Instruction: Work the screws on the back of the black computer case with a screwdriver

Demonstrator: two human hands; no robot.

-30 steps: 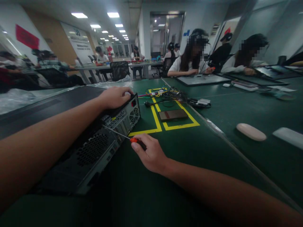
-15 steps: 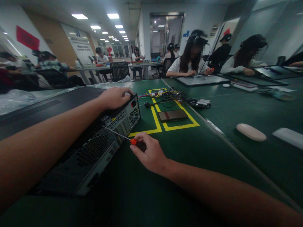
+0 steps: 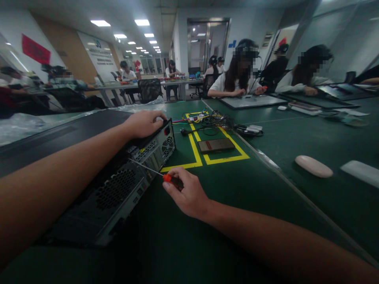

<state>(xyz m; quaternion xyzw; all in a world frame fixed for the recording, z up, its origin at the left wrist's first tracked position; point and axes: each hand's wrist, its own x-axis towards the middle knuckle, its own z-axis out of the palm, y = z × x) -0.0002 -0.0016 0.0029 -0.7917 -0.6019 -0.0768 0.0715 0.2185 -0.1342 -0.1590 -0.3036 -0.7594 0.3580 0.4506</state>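
Observation:
A black desktop computer case [image 3: 118, 185] lies on its side at the left, its metal rear panel with vents and ports facing right and toward me. My left hand [image 3: 145, 123] rests on top near the far rear corner, fingers bent and holding the case by its edge. Between the thumb and fingers of my right hand [image 3: 188, 193] is a screwdriver [image 3: 166, 178] with an orange and dark handle. Its long thin shaft reaches left to the rear panel, where the tip meets the edge below my left forearm. What the tip touches is too small to make out.
A dark phone [image 3: 216, 145] lies inside yellow tape marks, with a tangle of cables [image 3: 217, 119] behind it. At the right are a pale oval case [image 3: 314, 165] and a white object [image 3: 361, 172]. Two co-workers sit across the table with flat panels [image 3: 251, 100]. Clear plastic wrap [image 3: 22, 124] lies behind the computer.
Both hands, the screwdriver and the computer case hold nearly the same places. The view has shifted very slightly.

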